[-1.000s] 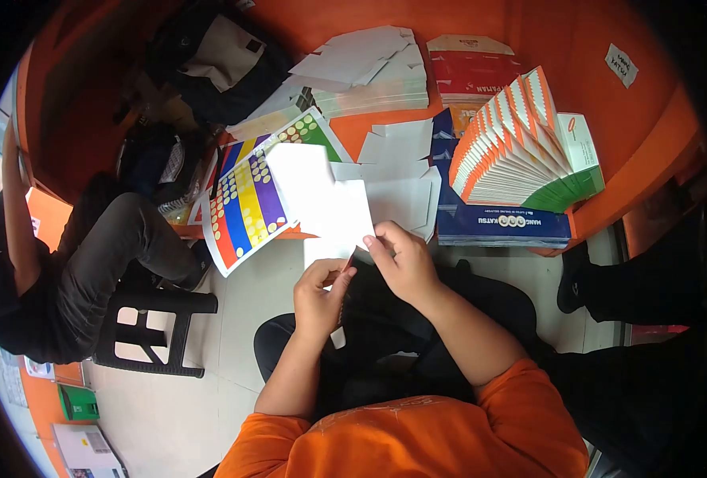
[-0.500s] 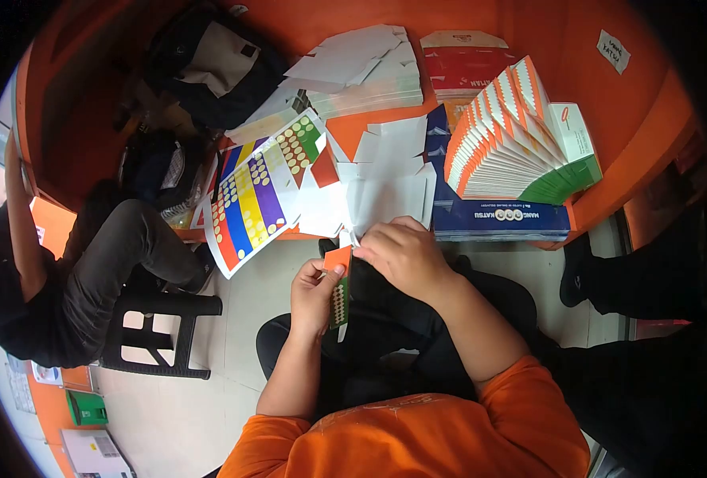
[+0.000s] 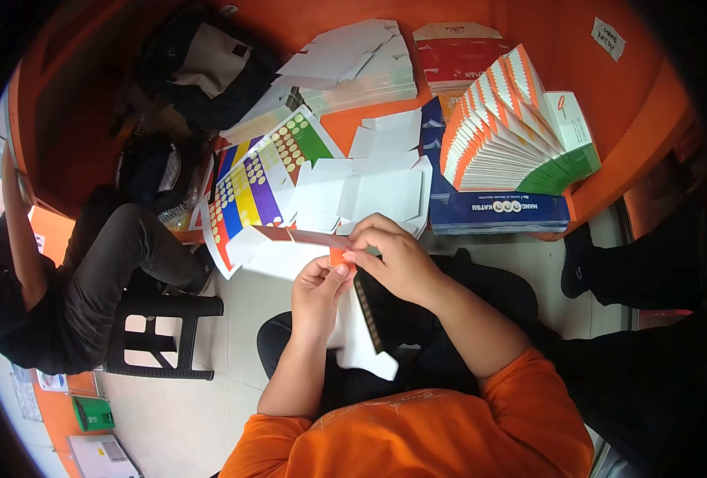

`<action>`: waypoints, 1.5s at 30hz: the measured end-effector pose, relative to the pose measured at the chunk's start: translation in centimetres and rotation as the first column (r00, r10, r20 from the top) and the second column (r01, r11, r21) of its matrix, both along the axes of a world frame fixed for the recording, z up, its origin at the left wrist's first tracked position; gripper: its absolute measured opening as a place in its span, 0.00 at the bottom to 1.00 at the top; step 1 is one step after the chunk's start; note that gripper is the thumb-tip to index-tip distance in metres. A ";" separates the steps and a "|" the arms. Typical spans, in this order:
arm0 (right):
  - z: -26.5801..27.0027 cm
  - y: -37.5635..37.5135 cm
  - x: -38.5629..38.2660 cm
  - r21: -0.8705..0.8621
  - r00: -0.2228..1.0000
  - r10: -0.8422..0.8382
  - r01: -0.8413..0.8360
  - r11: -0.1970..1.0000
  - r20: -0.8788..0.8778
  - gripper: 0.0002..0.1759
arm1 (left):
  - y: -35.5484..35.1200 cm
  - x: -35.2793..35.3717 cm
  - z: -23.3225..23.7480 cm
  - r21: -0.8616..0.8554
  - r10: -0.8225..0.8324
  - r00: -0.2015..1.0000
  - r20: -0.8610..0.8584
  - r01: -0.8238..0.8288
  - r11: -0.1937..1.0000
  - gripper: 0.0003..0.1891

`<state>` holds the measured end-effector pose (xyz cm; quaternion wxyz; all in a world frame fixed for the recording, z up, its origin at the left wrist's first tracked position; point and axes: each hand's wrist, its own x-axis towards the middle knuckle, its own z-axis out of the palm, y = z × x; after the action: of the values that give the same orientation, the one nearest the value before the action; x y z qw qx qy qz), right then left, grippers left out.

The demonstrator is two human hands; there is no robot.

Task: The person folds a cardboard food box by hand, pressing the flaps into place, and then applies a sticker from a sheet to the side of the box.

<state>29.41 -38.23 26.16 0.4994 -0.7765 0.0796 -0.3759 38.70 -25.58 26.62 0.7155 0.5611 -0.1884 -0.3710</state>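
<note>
A part-folded carton (image 3: 270, 253), white inside with orange on its outside, hangs over my lap in front of the table edge. My left hand (image 3: 315, 299) is closed on its orange end, thumb on top. The fingers of my right hand (image 3: 397, 263) pinch the same orange flap, close to the left thumb. One white panel reaches out to the left, and another hangs below between my forearms. Just beyond my hands, unfolded white cartons (image 3: 381, 191) lie on the table, partly overlapping printed sheets (image 3: 246, 199) with coloured bands and round pictures.
Fanned orange-and-white cartons (image 3: 497, 143) rest on blue cartons (image 3: 481, 217) at the right. Behind are a red carton (image 3: 458, 65) and a white stack (image 3: 357, 56). A backpack (image 3: 210, 68) lies back left. A seated person (image 3: 123, 271) and black stool (image 3: 162, 338) are at left.
The carton has turned and swung toward me, and its white panels now spread left and below my hands. My right fingers have come closer to my left thumb.
</note>
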 end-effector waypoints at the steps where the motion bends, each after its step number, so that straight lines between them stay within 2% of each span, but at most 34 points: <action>1: 0.2 0.1 0.1 0.039 1.000 -0.013 0.013 0.999 -0.010 0.08 | 0.0 -0.2 0.0 0.014 0.012 0.999 -0.043 -0.012 1.000 0.04; 8: -0.4 0.8 0.8 0.102 0.999 -0.020 0.017 0.995 0.026 0.10 | 0.0 -0.4 -0.7 -0.040 0.022 0.999 0.025 -0.021 0.999 0.04; 10: -0.7 0.9 0.9 -0.030 0.996 -0.080 0.081 0.996 0.046 0.09 | 0.0 -0.5 -0.8 -0.073 0.042 0.999 0.029 -0.039 0.997 0.04; 11: -0.7 0.9 0.8 -0.029 0.996 -0.081 0.082 0.996 0.044 0.09 | 0.0 -0.6 -0.8 -0.072 0.040 0.999 0.027 -0.038 0.997 0.04; 13: -0.3 1.1 0.5 -0.293 0.980 -0.183 0.199 0.935 0.082 0.07 | -0.1 -0.7 -0.6 -0.119 0.071 0.996 0.057 -0.064 0.991 0.04; 19: 0.4 0.7 0.0 -0.358 0.995 -0.092 0.096 0.929 0.028 0.07 | 0.3 -0.8 -0.6 -0.127 0.124 0.989 0.078 -0.113 0.985 0.05; 20: 0.3 0.5 -0.1 -0.356 0.995 -0.093 0.097 0.929 0.027 0.07 | 0.4 -0.7 -0.7 -0.125 0.123 0.989 0.078 -0.113 0.986 0.05; 22: 0.1 0.1 -0.2 -0.347 0.999 -0.035 0.042 0.937 0.027 0.09 | 0.7 -0.5 -0.8 -0.076 0.130 0.963 0.237 -0.115 0.990 0.04; 23: 0.2 0.1 -0.2 -0.346 0.999 -0.037 0.044 0.937 0.027 0.09 | 0.7 -0.4 -0.7 -0.074 0.128 0.963 0.237 -0.113 0.991 0.04; 25: 0.4 0.1 -0.3 -0.186 0.999 0.006 0.003 0.983 0.045 0.10 | 0.7 -0.2 -0.3 -0.043 0.079 0.911 0.405 -0.067 0.997 0.04; 29: 0.4 0.4 -0.1 -0.101 0.997 -0.025 0.032 0.994 0.070 0.11 | 0.4 -0.3 0.1 -0.115 0.034 0.942 0.334 0.005 0.993 0.03; 36: 0.2 0.6 0.0 -0.164 0.990 -0.080 0.098 0.982 0.114 0.12 | 0.5 -0.4 0.4 -0.063 0.063 0.928 0.368 -0.043 0.997 0.03; 38: 0.3 0.8 0.1 -0.181 0.984 -0.110 0.134 0.974 0.140 0.12 | 0.6 -0.3 0.6 -0.014 0.048 0.890 0.453 -0.047 0.999 0.03; 40: 0.4 1.0 0.0 -0.178 0.981 -0.132 0.157 0.971 0.145 0.12 | 0.5 -0.3 0.5 -0.031 0.044 0.907 0.419 -0.034 0.999 0.03; 42: 0.3 1.0 -0.1 -0.152 0.988 -0.114 0.130 0.980 0.107 0.12 | 0.4 -0.1 -0.1 -0.049 0.059 0.931 0.359 -0.044 0.998 0.02; 45: 0.6 0.3 -0.2 -0.163 0.998 -0.049 0.056 0.985 0.045 0.10 | 0.5 -0.1 -0.9 0.008 0.086 0.923 0.375 -0.096 0.995 0.03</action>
<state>29.23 -37.96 26.80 0.4250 -0.8049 0.0586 -0.4100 38.57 -25.07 25.77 0.6755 0.6390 -0.2904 -0.2260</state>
